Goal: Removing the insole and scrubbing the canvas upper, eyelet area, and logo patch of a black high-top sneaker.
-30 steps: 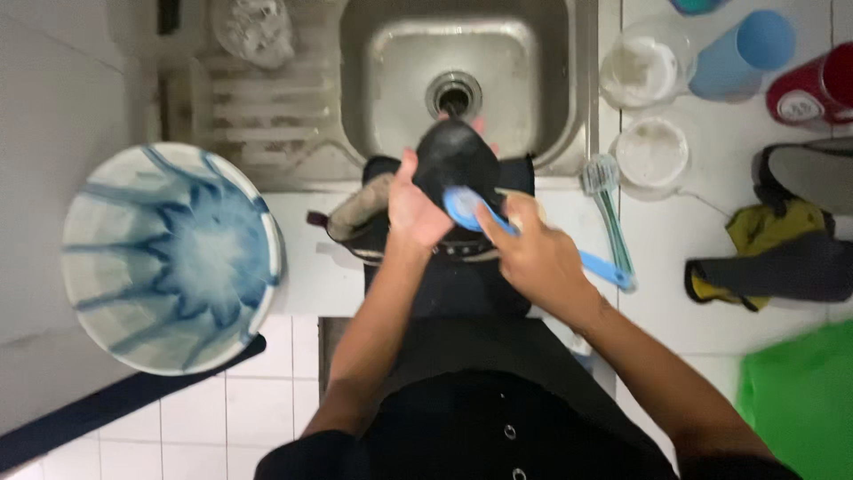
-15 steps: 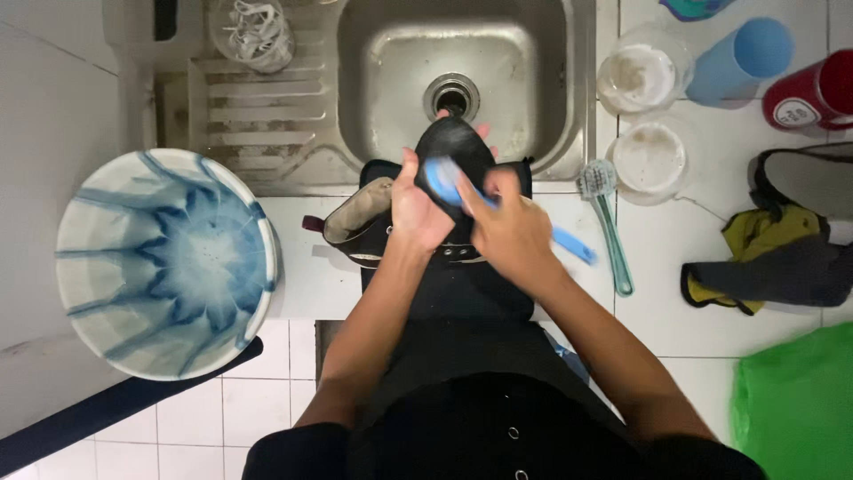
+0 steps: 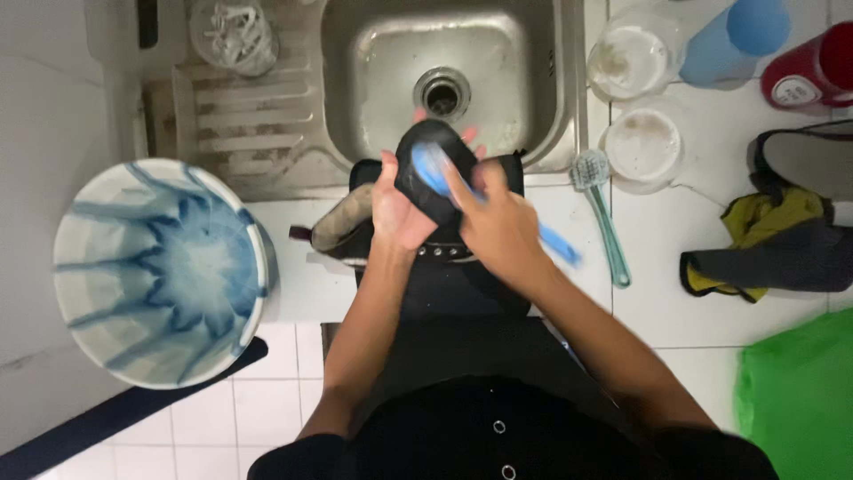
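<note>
My left hand (image 3: 397, 206) grips a black shoe (image 3: 428, 169) from the left side, holding it sole-up at the front rim of the steel sink (image 3: 373, 53). My right hand (image 3: 503, 229) is closed around the handle of a blue brush (image 3: 433, 171). Its bristle head lies on the dark sole and the handle tip (image 3: 560, 245) pokes out to the right of my fist. A second, tan and dark shoe (image 3: 342, 227) lies on the counter just left of my left wrist.
A large blue-and-white bucket (image 3: 155, 271) stands at the left. A teal brush (image 3: 604, 213) lies on the counter right of the sink, near two clear lidded containers (image 3: 641, 142), a blue cup (image 3: 733, 40), a red cup (image 3: 813, 67), crumpled cloths (image 3: 782, 244) and a green bag (image 3: 800, 400).
My right hand has slid the blue brush up and leftward across the shoe's sole, from its lower right part toward its middle. My left hand has kept its hold on the shoe.
</note>
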